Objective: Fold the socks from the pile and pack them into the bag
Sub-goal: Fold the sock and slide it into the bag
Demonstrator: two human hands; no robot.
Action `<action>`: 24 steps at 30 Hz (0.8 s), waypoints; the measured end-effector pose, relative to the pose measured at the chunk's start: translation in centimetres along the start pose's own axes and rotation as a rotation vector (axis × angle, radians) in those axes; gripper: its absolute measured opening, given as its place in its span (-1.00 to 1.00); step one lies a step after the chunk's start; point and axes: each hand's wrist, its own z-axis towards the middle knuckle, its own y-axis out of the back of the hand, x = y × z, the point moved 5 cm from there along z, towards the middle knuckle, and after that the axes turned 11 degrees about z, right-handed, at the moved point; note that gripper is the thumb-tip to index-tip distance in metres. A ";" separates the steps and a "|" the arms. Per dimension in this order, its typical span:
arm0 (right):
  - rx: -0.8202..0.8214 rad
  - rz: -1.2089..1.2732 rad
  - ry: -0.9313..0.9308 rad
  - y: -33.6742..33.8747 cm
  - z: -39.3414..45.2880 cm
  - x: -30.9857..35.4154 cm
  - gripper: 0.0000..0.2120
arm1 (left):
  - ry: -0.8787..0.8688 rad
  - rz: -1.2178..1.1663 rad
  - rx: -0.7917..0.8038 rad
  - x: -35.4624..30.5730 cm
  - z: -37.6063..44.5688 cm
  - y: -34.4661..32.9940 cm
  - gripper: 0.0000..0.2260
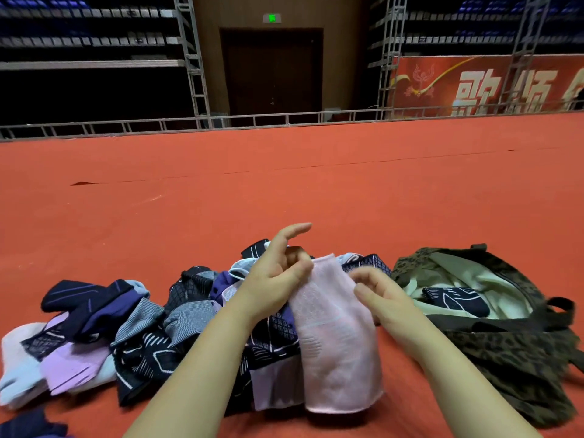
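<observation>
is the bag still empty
No, a dark patterned sock already lies inside the open bag on its pale lining.

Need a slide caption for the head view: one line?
Both hands, left hand and right hand, hold a pink sock above the sock pile, beside the open bag.

Illumination is even and moderately bright over the red floor covering [284, 191], apparently from overhead; shadows under the sock pile [158, 327] and forearms are soft and short. The background seating tiers [88, 42] and doorway [271, 71] are dim, with a small green exit sign [271, 18] glowing. Wide-angle distortion bows the railing [189, 123] and leans the trusses. The raised left hand [278, 273] shows slight motion blur. No glare is present.
</observation>
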 end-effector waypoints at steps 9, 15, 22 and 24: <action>0.227 -0.269 0.087 0.1 1.6 7.1 -0.85 | -0.080 0.134 0.149 -3.5 1.2 0.2 -0.65; 0.352 0.217 0.093 -0.5 0.8 9.2 -0.64 | -0.095 0.386 0.176 -3.7 1.5 0.8 -0.81; 0.153 0.100 -0.002 2.7 1.9 9.3 -0.66 | 0.093 0.059 0.221 -1.7 3.4 -1.2 -0.77; 0.041 -0.122 -0.005 4.5 3.0 9.4 -0.71 | 0.136 0.082 0.186 -1.4 5.1 -1.8 -0.70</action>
